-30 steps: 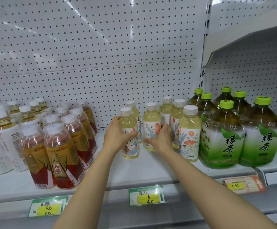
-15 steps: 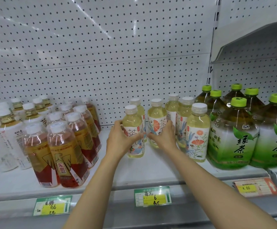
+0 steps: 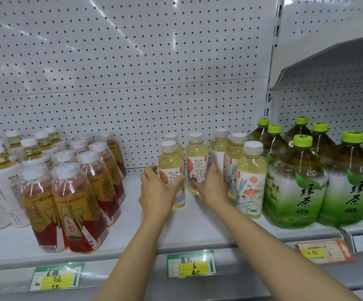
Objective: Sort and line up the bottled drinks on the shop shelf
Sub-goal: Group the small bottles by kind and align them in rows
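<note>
Several pale yellow tea bottles with white caps and flowered labels stand in the middle of the white shelf (image 3: 197, 231). My left hand (image 3: 157, 192) grips the front left tea bottle (image 3: 171, 170) around its label. My right hand (image 3: 212, 187) grips the tea bottle next to it (image 3: 196, 164) from the right side. Both bottles stand upright, close together. Another tea bottle (image 3: 252, 181) stands further front to the right, with more behind it.
Amber drinks with red and gold labels (image 3: 76, 205) stand in rows at the left, with white-labelled bottles (image 3: 0, 183) beyond them. Large green-capped green tea jugs (image 3: 295, 187) fill the right. Price tags (image 3: 192, 266) hang on the shelf's front edge. Pegboard backs the shelf.
Both hands kept hold of the two tea bottles, whose labels have turned to face front, and the pair stands closer together. The camera has shifted slightly.
</note>
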Demonstrator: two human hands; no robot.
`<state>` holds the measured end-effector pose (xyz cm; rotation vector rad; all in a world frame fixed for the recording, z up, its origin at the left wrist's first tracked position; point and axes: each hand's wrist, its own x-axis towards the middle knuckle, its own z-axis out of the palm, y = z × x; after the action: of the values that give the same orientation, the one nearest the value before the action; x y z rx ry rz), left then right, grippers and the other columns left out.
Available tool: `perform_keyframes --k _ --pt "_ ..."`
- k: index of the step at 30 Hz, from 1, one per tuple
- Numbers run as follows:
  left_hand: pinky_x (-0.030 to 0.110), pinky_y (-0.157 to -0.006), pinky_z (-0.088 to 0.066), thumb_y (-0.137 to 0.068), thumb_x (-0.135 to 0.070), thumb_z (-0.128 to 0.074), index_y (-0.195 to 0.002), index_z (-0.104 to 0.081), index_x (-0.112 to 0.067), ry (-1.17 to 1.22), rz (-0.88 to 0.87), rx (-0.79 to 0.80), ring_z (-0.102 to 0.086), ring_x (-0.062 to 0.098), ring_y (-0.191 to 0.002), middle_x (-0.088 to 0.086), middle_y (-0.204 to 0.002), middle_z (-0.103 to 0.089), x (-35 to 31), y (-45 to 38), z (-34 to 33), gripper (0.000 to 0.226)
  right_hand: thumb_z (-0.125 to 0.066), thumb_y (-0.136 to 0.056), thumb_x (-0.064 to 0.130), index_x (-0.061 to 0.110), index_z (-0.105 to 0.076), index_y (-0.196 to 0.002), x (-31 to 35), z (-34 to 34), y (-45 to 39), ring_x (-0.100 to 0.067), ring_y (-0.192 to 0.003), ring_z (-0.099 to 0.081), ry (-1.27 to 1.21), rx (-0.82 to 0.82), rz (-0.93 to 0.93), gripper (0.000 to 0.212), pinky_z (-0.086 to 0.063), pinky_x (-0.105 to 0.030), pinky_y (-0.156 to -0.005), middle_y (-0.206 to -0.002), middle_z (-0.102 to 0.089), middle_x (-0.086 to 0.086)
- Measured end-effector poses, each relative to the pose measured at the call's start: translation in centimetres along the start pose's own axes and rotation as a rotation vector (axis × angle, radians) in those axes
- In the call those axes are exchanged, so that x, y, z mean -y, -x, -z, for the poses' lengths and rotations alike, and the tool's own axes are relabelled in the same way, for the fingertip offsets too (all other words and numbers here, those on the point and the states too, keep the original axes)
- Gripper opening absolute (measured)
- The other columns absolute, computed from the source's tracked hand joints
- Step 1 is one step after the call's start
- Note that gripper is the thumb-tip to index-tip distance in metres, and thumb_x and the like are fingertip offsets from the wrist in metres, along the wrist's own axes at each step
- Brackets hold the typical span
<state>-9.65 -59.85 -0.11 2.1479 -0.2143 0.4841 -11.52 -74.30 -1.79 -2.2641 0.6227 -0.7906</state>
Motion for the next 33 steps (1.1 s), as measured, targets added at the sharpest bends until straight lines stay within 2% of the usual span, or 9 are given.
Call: perform_keyframes --k 3,5,7,10,13,15,19,26,33 --pt "0.039 -0.091 -0.05 -0.085 -0.037 -0.076 -0.128 -0.05 -0.013 0.257 -0.283 -0.292 -0.054 0.024 -0.111 0.001 -0.119 -0.053 -2.5 0.9 0.2 0.056 -0.071 -0.086 0.028 0.014 -0.043 -0.135 -0.8 2.2 2.8 -0.027 -0.117 -0.055 0.087 -0.041 0.143 0.058 -0.048 -0.041 -0.094 -0.127 -0.058 -0.005" --pt "0.033 -0.087 -0.05 -0.089 -0.027 -0.073 -0.123 -0.057 -0.012 0.381 -0.466 -0.278 -0.057 0.018 -0.099 -0.002 -0.111 -0.056 -6.0 1.8 0.0 0.041 -0.066 -0.09 0.026 0.015 -0.048 -0.136 -1.4 3.7 5.0 -0.025 -0.122 -0.051 0.159 -0.012 0.247 0.051 -0.045 -0.038 -0.098 -0.131 -0.057 -0.005" --pt "0.031 -0.087 -0.051 -0.088 -0.031 -0.074 -0.122 -0.06 -0.014 0.426 -0.51 -0.014 -0.059 0.011 -0.096 -0.003 -0.111 -0.06 -9.6 2.7 -1.0 0.041 -0.061 -0.093 0.025 0.012 -0.053 -0.132 -2.0 5.0 6.9 -0.027 -0.121 -0.051 0.22 0.037 0.316 0.042 -0.045 -0.037 -0.095 -0.128 -0.058 -0.008" --pt "0.039 -0.095 -0.052 -0.069 -0.055 -0.083 -0.134 -0.051 -0.019 0.278 -0.408 0.459 -0.059 0.015 -0.109 -0.001 -0.124 -0.059 -12.5 4.2 -3.9 0.081 -0.064 -0.089 0.023 0.005 -0.061 -0.12 -2.7 6.4 8.8 -0.033 -0.104 -0.06 0.346 0.074 0.345 0.036 -0.048 -0.035 -0.076 -0.113 -0.063 -0.017" --pt "0.039 -0.098 -0.049 -0.061 -0.053 -0.089 -0.141 -0.037 -0.02 0.163 -0.319 0.585 -0.057 0.021 -0.119 0.002 -0.133 -0.057 -11.9 5.3 -6.7 0.101 -0.08 -0.071 0.021 0.003 -0.071 -0.096 -3.9 7.2 9.9 -0.034 -0.076 -0.068 0.413 0.07 0.348 0.032 -0.046 -0.03 -0.054 -0.085 -0.069 -0.017" --pt "0.028 -0.086 -0.048 -0.066 -0.047 -0.088 -0.135 -0.046 -0.016 0.19 -0.237 0.564 -0.061 0.02 -0.113 0.001 -0.124 -0.064 -11.1 5.7 -7.5 0.086 -0.079 -0.071 0.022 0.006 -0.071 -0.092 -4.8 7.7 10.4 -0.032 -0.078 -0.068 0.422 0.051 0.382 0.028 -0.048 -0.03 -0.056 -0.082 -0.069 -0.012" --pt "0.022 -0.066 -0.044 -0.067 -0.039 -0.087 -0.113 -0.059 -0.02 0.341 -0.236 0.417 -0.064 0.012 -0.088 -0.006 -0.099 -0.069 -10.0 5.8 -6.5 0.058 -0.061 -0.087 0.026 0.012 -0.067 -0.113 -5.9 8.7 11.0 -0.027 -0.105 -0.06 0.368 0.066 0.371 0.03 -0.048 -0.033 -0.08 -0.108 -0.068 -0.006" --pt "0.041 -0.077 -0.059 -0.062 -0.055 -0.083 -0.105 -0.061 -0.032 0.662 -0.221 -0.009 -0.068 0.016 -0.087 -0.002 -0.099 -0.069 -7.9 4.0 1.1 0.054 -0.06 -0.092 0.024 0.012 -0.054 -0.134 -5.0 8.2 8.7 -0.025 -0.121 -0.05 0.237 0.012 0.248 0.044 -0.043 -0.034 -0.098 -0.132 -0.057 -0.006" --pt "0.043 -0.08 -0.061 -0.074 -0.044 -0.082 -0.108 -0.053 -0.026 0.7 -0.002 -0.12 -0.067 0.013 -0.083 -0.003 -0.098 -0.066 -0.9 4.0 4.5 0.048 -0.071 -0.086 0.022 0.005 -0.008 -0.153 -3.9 5.8 4.6 -0.033 -0.136 -0.032 0.005 -0.136 -0.004 0.094 -0.036 -0.045 -0.11 -0.151 -0.029 -0.016"
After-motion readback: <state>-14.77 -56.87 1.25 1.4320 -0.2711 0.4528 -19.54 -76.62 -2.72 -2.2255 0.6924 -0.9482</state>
